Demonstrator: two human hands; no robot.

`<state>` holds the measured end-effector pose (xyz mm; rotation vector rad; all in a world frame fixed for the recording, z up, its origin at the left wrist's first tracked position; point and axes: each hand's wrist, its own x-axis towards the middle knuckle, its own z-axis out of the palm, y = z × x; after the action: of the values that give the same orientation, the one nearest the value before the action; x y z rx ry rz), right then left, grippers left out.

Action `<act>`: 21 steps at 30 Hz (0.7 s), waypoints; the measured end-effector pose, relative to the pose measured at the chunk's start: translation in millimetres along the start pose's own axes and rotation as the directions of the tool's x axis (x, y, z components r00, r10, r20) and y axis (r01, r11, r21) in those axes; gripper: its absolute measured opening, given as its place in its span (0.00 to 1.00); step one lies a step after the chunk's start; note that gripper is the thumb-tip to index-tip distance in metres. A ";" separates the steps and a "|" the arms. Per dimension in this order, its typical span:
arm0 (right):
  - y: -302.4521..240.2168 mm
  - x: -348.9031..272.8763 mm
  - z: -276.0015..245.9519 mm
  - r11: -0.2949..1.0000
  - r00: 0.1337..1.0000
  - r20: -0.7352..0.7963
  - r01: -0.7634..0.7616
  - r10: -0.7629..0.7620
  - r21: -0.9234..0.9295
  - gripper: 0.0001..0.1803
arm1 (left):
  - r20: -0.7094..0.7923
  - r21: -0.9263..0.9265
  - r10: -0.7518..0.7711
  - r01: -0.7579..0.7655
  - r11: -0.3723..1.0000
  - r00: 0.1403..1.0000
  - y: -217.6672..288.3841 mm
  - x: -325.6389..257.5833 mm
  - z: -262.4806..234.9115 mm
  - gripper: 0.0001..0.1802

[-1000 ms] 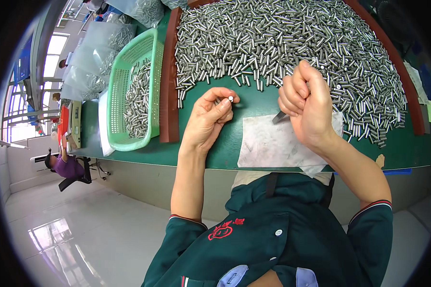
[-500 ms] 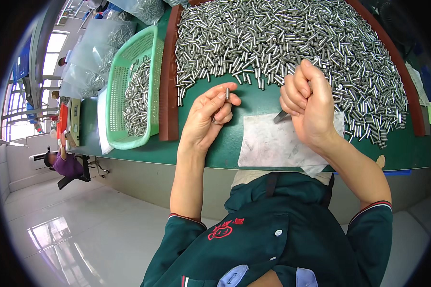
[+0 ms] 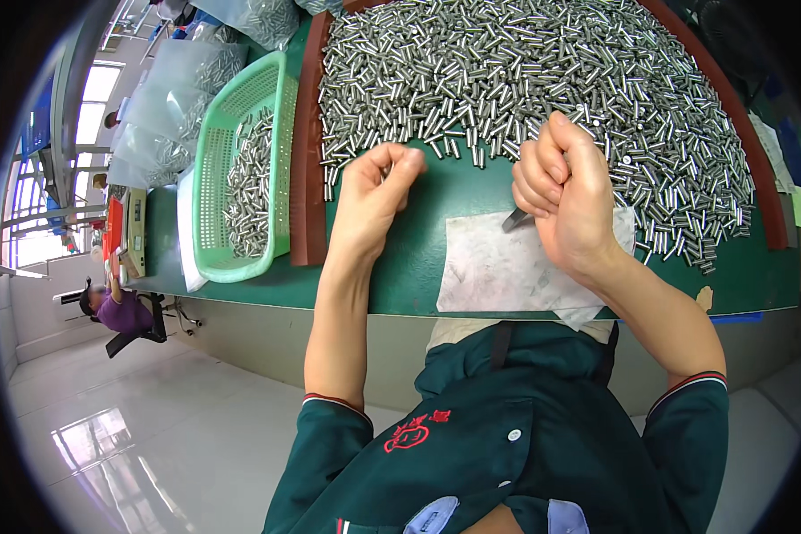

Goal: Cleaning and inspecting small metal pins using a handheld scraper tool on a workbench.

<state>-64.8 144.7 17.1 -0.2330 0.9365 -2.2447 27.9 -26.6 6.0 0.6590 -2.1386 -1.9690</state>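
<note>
The left hand [image 3: 374, 200] pinches a small silvery metal pin [image 3: 385, 169] at its fingertips, the heap of short steel pins [image 3: 525, 80] at one o'clock, while the right hand [image 3: 565, 200] fists a dark tool [image 3: 516, 220].

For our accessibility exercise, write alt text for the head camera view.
A seated person's left hand pinches a small metal pin while the right hand grips a dark tool over a white cloth. Metal pins cover the green table; a green basket sits left.

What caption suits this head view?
Left hand pinches a small metal pin, right hand grips a dark tool before heaped pins.
</note>
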 end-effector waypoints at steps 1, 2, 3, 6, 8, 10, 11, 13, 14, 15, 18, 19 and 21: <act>-1.8 -1.3 2.1 0.999 1.000 0.006 -0.016 0.017 -0.050 0.20 | -0.068 0.216 0.174 -0.156 0.964 0.982 7.7 2.6 8.6 0.06; -1.4 -1.7 2.5 0.999 1.000 0.007 -0.017 0.017 -0.049 0.20 | -0.069 0.218 0.174 -0.156 0.964 0.982 8.9 5.1 9.2 0.06; -0.7 -2.2 2.6 1.000 1.000 0.003 -0.008 0.008 -0.020 0.20 | -0.057 0.502 0.321 -0.251 0.828 0.945 10.0 7.5 9.3 0.05; -1.6 -0.5 0.1 1.000 1.000 -0.011 0.006 -0.006 0.009 0.21 | -0.004 0.811 0.431 -0.249 0.529 0.902 11.0 11.8 15.1 0.04; -0.6 -0.4 0.1 1.000 1.000 -0.003 0.001 -0.001 0.025 0.21 | 0.054 0.822 0.523 -0.335 0.460 0.850 6.1 11.7 14.6 0.05; -0.1 0.4 -0.6 1.000 1.000 0.002 0.003 -0.003 0.031 0.21 | 0.194 0.809 0.558 -0.453 0.374 0.807 -1.3 17.4 9.2 0.05; 0.3 0.6 -1.1 0.999 1.000 0.012 0.002 -0.003 0.035 0.21 | 0.227 0.817 0.533 -0.458 0.352 0.815 -2.8 18.6 8.8 0.04; -0.5 0.3 -0.9 1.000 1.000 0.001 -0.001 0.001 0.028 0.21 | 0.233 0.811 0.523 -0.461 0.361 0.820 -2.5 19.1 8.2 0.04; -0.8 0.5 0.1 1.000 1.000 -0.004 0.002 -0.002 0.025 0.21 | 0.237 0.806 0.517 -0.464 0.368 0.823 -2.4 19.1 7.6 0.04; -0.6 0.5 0.9 1.000 1.000 -0.007 0.005 -0.005 0.022 0.21 | 0.238 0.806 0.515 -0.463 0.368 0.823 -2.7 17.8 7.1 0.04; -0.3 1.8 -1.0 1.000 1.000 -0.006 0.006 -0.006 0.027 0.21 | 0.085 0.599 0.394 -0.363 0.713 0.915 -1.3 11.8 8.6 0.03; -0.1 2.0 -1.4 1.000 1.000 -0.005 0.008 -0.008 0.026 0.21 | 0.047 0.468 0.305 -0.291 0.835 0.951 1.0 9.0 7.5 0.03; -0.4 2.0 -2.9 1.000 1.000 -0.015 -0.004 0.004 0.029 0.21 | 0.128 -0.235 0.149 -0.116 0.965 0.980 -4.5 11.5 4.2 0.05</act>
<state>-67.6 145.2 15.1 -0.2019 0.9110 -2.2576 16.8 -27.9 -0.9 0.3342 -1.9329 -2.2004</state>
